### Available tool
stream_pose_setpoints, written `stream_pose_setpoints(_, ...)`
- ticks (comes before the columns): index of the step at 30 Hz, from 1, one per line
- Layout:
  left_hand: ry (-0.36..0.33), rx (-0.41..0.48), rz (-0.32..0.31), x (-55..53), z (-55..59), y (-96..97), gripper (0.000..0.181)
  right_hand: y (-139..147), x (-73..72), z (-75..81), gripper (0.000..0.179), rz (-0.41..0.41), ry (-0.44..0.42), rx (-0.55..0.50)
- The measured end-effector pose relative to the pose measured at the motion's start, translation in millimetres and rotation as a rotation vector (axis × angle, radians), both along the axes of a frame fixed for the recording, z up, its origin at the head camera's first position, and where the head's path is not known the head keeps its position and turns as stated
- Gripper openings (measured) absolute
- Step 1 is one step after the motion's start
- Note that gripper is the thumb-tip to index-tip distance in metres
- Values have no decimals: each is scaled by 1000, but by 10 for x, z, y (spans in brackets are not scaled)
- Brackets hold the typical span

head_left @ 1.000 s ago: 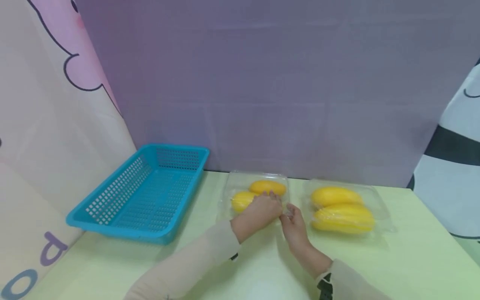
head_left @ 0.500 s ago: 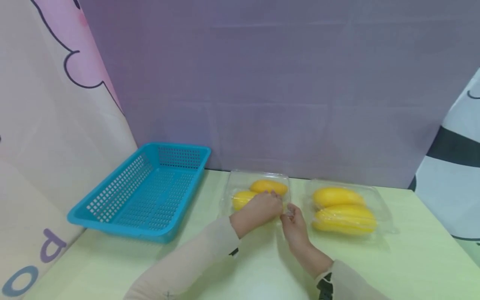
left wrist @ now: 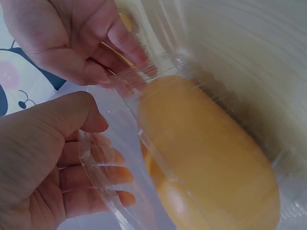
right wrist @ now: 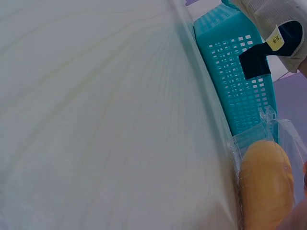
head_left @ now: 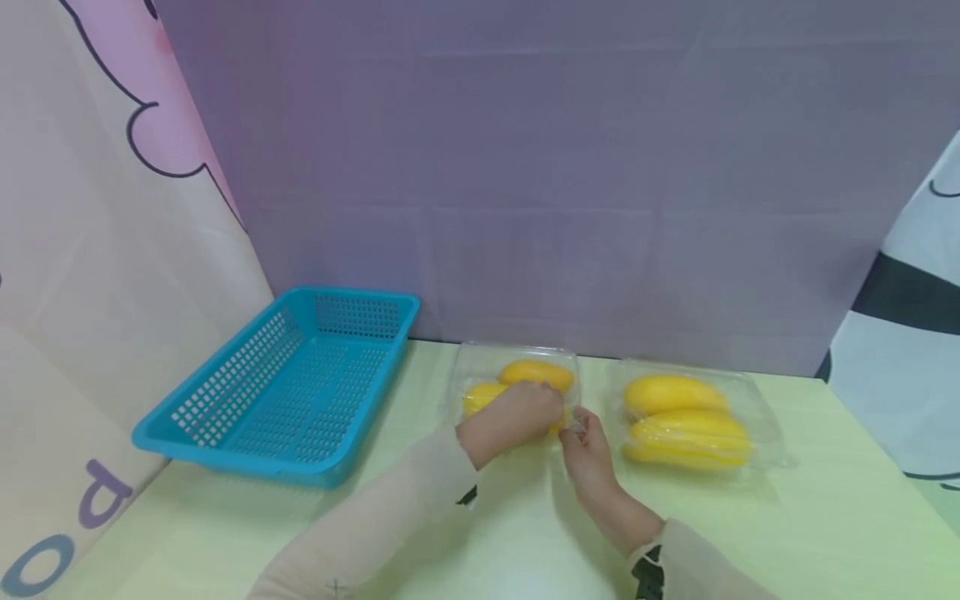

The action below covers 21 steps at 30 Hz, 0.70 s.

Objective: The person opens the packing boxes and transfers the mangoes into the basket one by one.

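Note:
A clear plastic box [head_left: 465,362] with two oblong yellow fruits [head_left: 536,374] sits at the middle of the table in the head view. My left hand [head_left: 513,418] reaches over its front right part. In the left wrist view the left thumb and fingers [left wrist: 91,179] lie on either side of the box's clear plastic edge. At the box's front right corner, my right hand [head_left: 592,467] pinches the plastic, its fingertips [left wrist: 151,69] right at the rim. One fruit [right wrist: 265,184] shows close up through the plastic in the right wrist view.
To the right stands a second clear box [head_left: 761,417] with two yellow fruits [head_left: 686,437]. A blue perforated basket [head_left: 315,471] rests at the left. A purple-grey cloth [head_left: 540,192] hangs behind the pale green table [head_left: 525,542].
The left hand has shifted slightly left, and its fingers, spread over the fruit before, are now drawn in. The right hand and both boxes stay in place.

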<state>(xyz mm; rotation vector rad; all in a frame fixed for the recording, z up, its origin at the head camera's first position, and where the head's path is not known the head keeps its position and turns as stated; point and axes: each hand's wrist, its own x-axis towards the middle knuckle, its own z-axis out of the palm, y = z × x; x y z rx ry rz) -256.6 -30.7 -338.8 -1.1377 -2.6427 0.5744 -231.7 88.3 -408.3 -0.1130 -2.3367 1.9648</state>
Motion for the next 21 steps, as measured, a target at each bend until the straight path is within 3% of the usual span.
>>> stream_pose_setpoints(4, -34, 21, 0, 0, 20, -10, 15, -1, 1, 3, 47, 2, -3, -7)
stream_pose_setpoints(6, -20, 9, -6, -11, 36, -27, 16, 4, 4, 8, 47, 12, -15, -18)
stream_pose_setpoints(10, -37, 74, 19, -76, 105, -57, 14, 28, 10, 25, 51, 35, -52, -32)
stream_pose_setpoints(13, -98, 144, 34, -115, 156, -66, 16, 35, 17, 24, 54, 44, -69, -46)
stream_pose_setpoints(17, -142, 157, 37, -119, 170, -56, 13, 26, 23, 10, 53, 40, -54, -47)
stream_pose_setpoints(21, -120, 156, 35, -118, 175, -42, 11, 28, 22, 4, 51, 30, -42, -45)
